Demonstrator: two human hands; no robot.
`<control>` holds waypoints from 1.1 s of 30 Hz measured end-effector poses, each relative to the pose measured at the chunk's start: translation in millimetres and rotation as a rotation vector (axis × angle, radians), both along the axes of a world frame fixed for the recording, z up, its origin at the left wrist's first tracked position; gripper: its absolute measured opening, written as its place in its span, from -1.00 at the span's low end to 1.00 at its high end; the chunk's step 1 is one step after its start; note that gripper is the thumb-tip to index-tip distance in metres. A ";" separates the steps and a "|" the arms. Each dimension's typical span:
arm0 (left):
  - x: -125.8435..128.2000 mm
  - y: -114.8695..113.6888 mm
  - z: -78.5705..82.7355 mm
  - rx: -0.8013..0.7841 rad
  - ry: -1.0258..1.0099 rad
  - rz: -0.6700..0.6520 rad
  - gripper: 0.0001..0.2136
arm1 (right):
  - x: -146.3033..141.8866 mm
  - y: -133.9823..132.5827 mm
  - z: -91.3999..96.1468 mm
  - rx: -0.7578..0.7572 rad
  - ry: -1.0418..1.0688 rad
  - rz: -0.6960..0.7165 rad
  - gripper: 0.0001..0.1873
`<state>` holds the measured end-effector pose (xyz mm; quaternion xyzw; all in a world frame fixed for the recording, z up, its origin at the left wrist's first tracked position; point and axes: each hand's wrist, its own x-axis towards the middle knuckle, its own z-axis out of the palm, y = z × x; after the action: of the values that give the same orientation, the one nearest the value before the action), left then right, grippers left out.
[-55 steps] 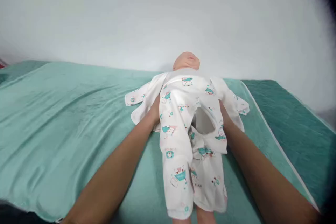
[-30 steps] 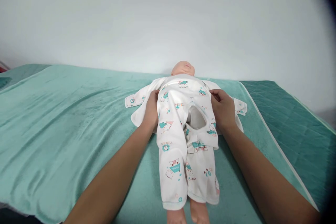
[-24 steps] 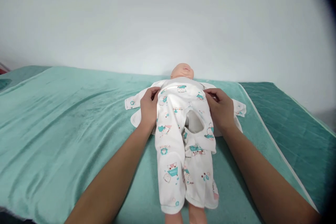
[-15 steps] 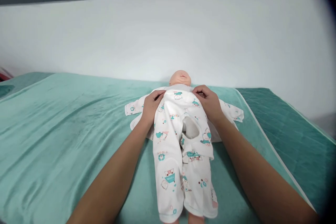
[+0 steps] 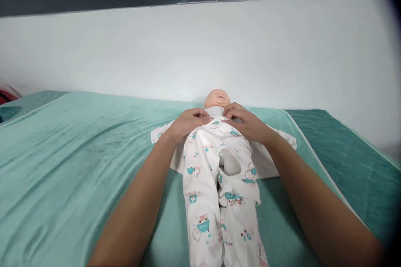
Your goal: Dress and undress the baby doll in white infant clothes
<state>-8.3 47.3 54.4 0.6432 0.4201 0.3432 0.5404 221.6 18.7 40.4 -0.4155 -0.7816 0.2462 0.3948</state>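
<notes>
A baby doll [image 5: 217, 97] lies face up with its head toward the wall. White printed baby trousers [image 5: 203, 175] with an opening at the crotch cover its legs and belly, up to the chest. My left hand [image 5: 190, 122] pinches the trousers' waistband on the left side. Across from it, my right hand [image 5: 246, 124] has its fingers closed on the right side of the same band; the fingertips are partly hidden. Beneath the trousers a white baby shirt [image 5: 265, 162] lies spread, its sleeves reaching out to both sides.
A light green sheet [image 5: 94, 167] with loose folds covers the surface. Darker green quilted fabric [image 5: 332, 146] shows at the right. Behind the doll rises a white wall [image 5: 188, 50], with a dark band above. Something red [image 5: 6, 96] is at the far left edge.
Both hands have moved inward along the waistband, closer together near the doll's chest. The view has tilted up slightly, and the doll's feet have left the frame.
</notes>
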 end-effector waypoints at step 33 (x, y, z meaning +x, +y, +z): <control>10.7 36.5 -34.6 0.512 0.283 0.509 -0.87 | 30.2 6.2 -19.5 -0.465 0.527 -0.112 -0.55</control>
<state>2.4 83.8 19.8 0.6734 0.5376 0.4679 0.1965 251.8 24.8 20.8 -0.4588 -0.5519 0.4942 0.4905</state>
